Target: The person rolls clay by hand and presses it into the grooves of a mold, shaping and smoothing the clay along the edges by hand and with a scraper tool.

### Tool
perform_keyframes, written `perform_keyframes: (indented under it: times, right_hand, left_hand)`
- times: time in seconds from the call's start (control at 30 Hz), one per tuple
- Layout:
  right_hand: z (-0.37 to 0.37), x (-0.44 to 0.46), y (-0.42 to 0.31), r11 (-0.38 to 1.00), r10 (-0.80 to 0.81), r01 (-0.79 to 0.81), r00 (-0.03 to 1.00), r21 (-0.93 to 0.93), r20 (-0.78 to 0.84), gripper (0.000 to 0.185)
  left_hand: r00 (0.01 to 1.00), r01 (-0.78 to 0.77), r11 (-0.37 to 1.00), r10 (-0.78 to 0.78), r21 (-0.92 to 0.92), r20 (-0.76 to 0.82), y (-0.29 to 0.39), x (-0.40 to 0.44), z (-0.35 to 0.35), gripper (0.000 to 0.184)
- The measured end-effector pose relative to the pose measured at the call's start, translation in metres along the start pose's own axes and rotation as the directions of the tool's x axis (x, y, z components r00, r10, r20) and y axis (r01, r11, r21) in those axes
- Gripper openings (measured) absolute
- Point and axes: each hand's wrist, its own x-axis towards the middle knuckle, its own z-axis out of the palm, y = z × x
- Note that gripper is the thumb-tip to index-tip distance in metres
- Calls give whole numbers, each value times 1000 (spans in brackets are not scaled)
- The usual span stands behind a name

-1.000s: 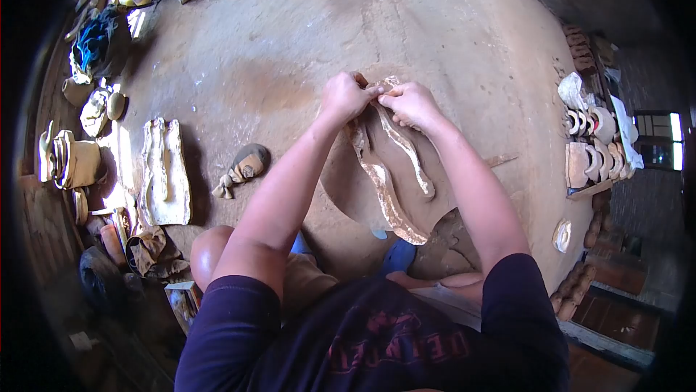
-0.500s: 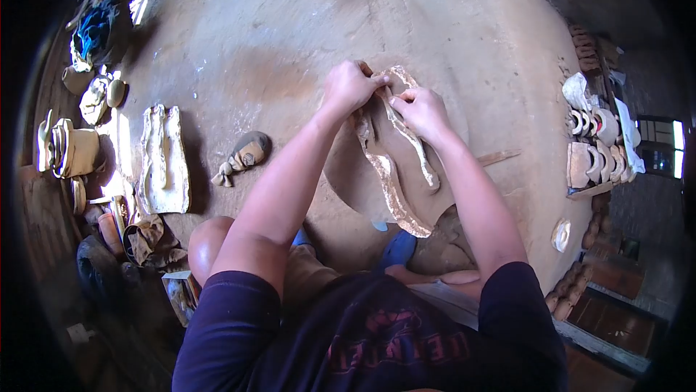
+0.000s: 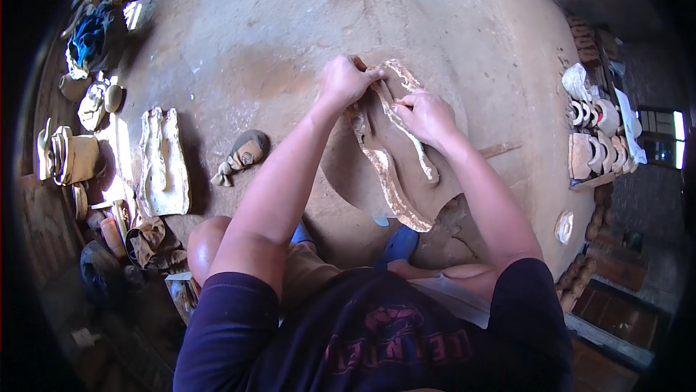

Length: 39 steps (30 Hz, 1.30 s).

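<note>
A long mould [image 3: 391,182] with chipped whitish edges lies in front of me, lined with brown clay. My left hand [image 3: 348,82] is closed on its far left end, thumb pressed along the clay there. On the inner pale ridge [image 3: 412,138] rest the bent fingers and thumb of my right hand [image 3: 428,118]; whether they pinch clay or only the ridge, I cannot tell. A similar white mould half [image 3: 163,164] stands apart to the left. Between it and my left arm sits a tied cloth bundle [image 3: 243,156].
Stacked curved clay-coloured pieces [image 3: 80,154] line the left side. More curved pieces [image 3: 598,153] sit on a board at the right. A flat wooden stick [image 3: 500,149] lies beyond my right forearm. A white ring-shaped piece [image 3: 564,226] is near the right edge.
My right hand has shifted slightly right and down along the ridge. My left hand has edged slightly left at the mould's far end. The mould itself looks nearly unmoved.
</note>
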Motion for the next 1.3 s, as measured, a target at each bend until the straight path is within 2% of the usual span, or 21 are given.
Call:
perform_keyframes:
  times: [0.03,0.13,0.27,0.37,0.4,0.5,0.53,0.63,0.67,0.77,0.8,0.9,0.93,1.03,1.17,1.2,1.3]
  right_hand:
    - [0,-1,3,1000,-26,26,999,-4,-29,30]
    - [-18,10,3,985,144,-162,961,62,235,32]
    - [-23,3,6,970,183,-217,949,108,258,34]
    - [-12,-8,13,967,181,-209,966,144,184,33]
    - [-13,-9,10,978,130,-148,984,145,123,33]
    - [-33,-1,4,908,331,-399,871,128,364,33]
    - [-21,4,19,929,286,-345,899,133,332,34]
    - [-19,-11,21,917,245,-315,929,245,278,34]
    - [-14,-17,24,942,190,-238,959,235,211,34]
    - [-11,-26,24,968,144,-162,984,193,108,34]
    - [-13,-24,25,960,146,-172,980,221,132,33]
    - [-22,-17,26,800,364,-503,840,326,403,32]
    - [-21,-20,24,805,370,-499,845,321,387,31]
    - [-3,-38,31,871,191,-228,973,436,127,31]
    - [-5,-47,33,867,221,-262,964,424,146,32]
    - [-16,-45,25,814,293,-375,925,443,244,34]
    - [-11,-42,36,754,329,-466,878,464,346,35]
  left_hand:
    - [1000,2,1000,-2,-7,9,1,0,0,48]
    - [1000,1,1000,0,-30,17,4,0,-3,49]
    - [1000,-10,999,10,-52,4,2,-2,-3,50]
    - [1000,-1,999,2,-36,24,4,-2,-4,50]
    - [999,4,1000,-3,-27,34,5,-2,-4,51]
    - [1000,3,1000,-2,-24,29,7,-1,-3,51]
    - [999,9,1000,-9,-17,36,7,-1,-2,51]
    - [999,22,1000,-22,2,34,1,0,-2,50]
    - [1000,10,1000,-10,9,20,0,-1,-1,50]
    - [1000,21,1000,-21,-3,22,3,0,-2,52]
    - [999,31,999,-31,-12,33,5,0,-2,52]
    - [999,15,1000,-14,-12,35,3,1,-2,57]
    - [1000,17,1000,-17,-21,22,2,0,0,55]
    - [1000,19,1000,-19,-3,11,3,-1,-2,55]
    - [999,36,999,-36,13,39,11,-4,-5,54]
    - [999,30,999,-30,18,31,11,-4,-5,53]
    - [999,22,1000,-23,10,33,6,-1,-2,52]
